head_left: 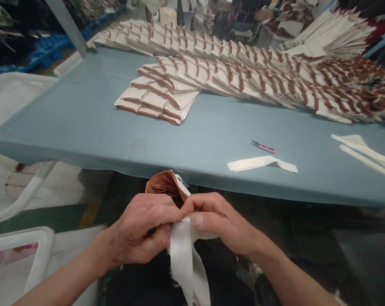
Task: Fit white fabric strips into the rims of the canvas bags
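Just in front of the table's near edge, my left hand (144,227) and my right hand (216,219) meet with fingertips pinched on one fabric piece. Its brown gathered part (163,185) rises behind my fingers, and its white band (182,259) hangs down below them. Both hands are closed on it, the right thumb lying over the white cloth. My fingers cover the spot where brown and white meet. On the table, small pink-handled snips (264,147) lie behind a loose white strip (262,163).
Long overlapping rows of white and brown pieces (211,78) cover the back of the blue table (93,123). More white strips (367,151) lie at the right. White plastic bins (46,238) stand at the left, and a metal post (68,27) rises at the far left corner.
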Demonstrator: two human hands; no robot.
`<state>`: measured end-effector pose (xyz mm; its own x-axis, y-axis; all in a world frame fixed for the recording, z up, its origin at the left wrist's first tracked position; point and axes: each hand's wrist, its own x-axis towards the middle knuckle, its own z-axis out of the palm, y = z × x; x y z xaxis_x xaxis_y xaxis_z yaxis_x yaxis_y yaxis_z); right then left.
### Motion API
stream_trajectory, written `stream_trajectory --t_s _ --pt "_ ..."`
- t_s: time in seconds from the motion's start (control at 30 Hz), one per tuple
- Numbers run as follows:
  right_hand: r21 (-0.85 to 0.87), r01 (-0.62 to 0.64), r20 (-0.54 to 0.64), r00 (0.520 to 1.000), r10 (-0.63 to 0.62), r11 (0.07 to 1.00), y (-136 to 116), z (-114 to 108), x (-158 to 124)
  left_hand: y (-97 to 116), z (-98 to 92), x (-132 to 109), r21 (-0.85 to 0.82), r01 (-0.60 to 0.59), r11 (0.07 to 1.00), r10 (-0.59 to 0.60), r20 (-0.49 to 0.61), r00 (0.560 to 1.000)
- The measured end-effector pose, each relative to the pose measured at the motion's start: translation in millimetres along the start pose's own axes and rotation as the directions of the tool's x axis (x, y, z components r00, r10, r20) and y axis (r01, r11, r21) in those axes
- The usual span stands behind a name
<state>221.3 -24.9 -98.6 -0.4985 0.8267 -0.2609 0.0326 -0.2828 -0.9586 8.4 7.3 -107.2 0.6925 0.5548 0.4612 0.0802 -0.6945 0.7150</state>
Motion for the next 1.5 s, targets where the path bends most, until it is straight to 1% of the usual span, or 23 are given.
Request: stream_trajectory --t_s 0.1,0.2,0.3,0.4,0.47,0.57,0.67,0.73,0.87,0.93,0.97,1.03,1.1,1.2,1.27,1.33,1.4,1.43,1.5 --pt "0.058 0.005 -0.016 1.000 -0.004 0.998 4 -1 2 -1 0.7 1 0.011 0.039 0.999 -0.039 0.026 0.999" --pt "0.140 -0.075 0.014 0.997 0.074 0.987 5 1 5 1 1.4 2 -0.034 0.110 0.993 -0.108 0.044 0.993" --pt "0.211 -0.147 0.068 0.988 0.136 0.966 2 2 4 4 3.9 0 -0.074 0.161 0.984 -0.162 -0.001 0.987" --pt "0.181 -0.123 0.077 0.991 0.111 0.976 -2 1 0 7 6.5 -2 -0.080 0.198 0.977 -0.204 -0.084 0.975" --pt "0.132 -0.091 0.072 0.994 0.082 0.987 -4 -1 -4 8 6.7 -3 -0.047 0.176 0.983 -0.180 -0.082 0.980" --pt "0.083 -0.089 0.070 0.994 0.083 0.993 -7 -3 -7 9 5.1 -2 0.062 0.053 0.997 -0.052 -0.019 0.998" --pt "0.111 -0.125 0.073 0.990 0.118 0.986 -6 -4 -6 7 4.1 -2 0.162 -0.083 0.983 0.079 0.031 0.996" --pt "0.156 -0.141 0.076 0.989 0.130 0.978 -3 -3 -4 5 4.8 -2 0.209 -0.127 0.970 0.120 0.046 0.992" --pt "0.340 -0.189 0.075 0.982 0.174 0.921 12 0 -1 4 9.5 -1 0.232 -0.142 0.962 0.141 0.022 0.990" --pt "0.416 -0.193 0.066 0.981 0.183 0.889 17 1 -1 7 12.4 1 0.215 -0.099 0.972 0.106 -0.020 0.994" --pt "0.425 -0.187 0.061 0.982 0.178 0.886 19 1 -2 9 13.6 2 0.204 -0.069 0.977 0.079 -0.046 0.996" --pt "0.391 -0.167 0.052 0.986 0.159 0.905 17 1 -5 13 15.2 4 0.191 -0.021 0.981 0.039 -0.090 0.995" --pt "0.309 -0.144 0.034 0.989 0.141 0.940 12 0 -9 17 15.5 4 0.186 0.018 0.982 0.003 -0.109 0.994" --pt "0.120 -0.097 -0.031 0.994 0.102 0.988 4 -1 -14 22 13.1 1 0.154 0.090 0.984 -0.078 -0.084 0.993" --pt "-0.015 -0.035 -0.063 0.997 0.034 0.999 2 -2 -16 24 9.5 0 0.102 0.158 0.982 -0.154 -0.047 0.987" --pt "-0.113 0.052 -0.060 0.996 -0.059 0.992 2 -4 -17 26 4.6 1 0.049 0.281 0.959 -0.280 -0.018 0.960" --pt "-0.197 0.130 -0.032 0.990 -0.139 0.972 1 -6 -17 26 -0.2 4 0.009 0.413 0.911 -0.413 0.048 0.909" --pt "-0.243 0.156 -0.015 0.986 -0.165 0.957 0 -7 -18 26 -2.0 5 0.003 0.450 0.893 -0.449 0.092 0.889" --pt "-0.337 0.193 0.016 0.980 -0.200 0.921 -3 -9 -20 25 -4.3 7 0.004 0.452 0.892 -0.445 0.194 0.875"
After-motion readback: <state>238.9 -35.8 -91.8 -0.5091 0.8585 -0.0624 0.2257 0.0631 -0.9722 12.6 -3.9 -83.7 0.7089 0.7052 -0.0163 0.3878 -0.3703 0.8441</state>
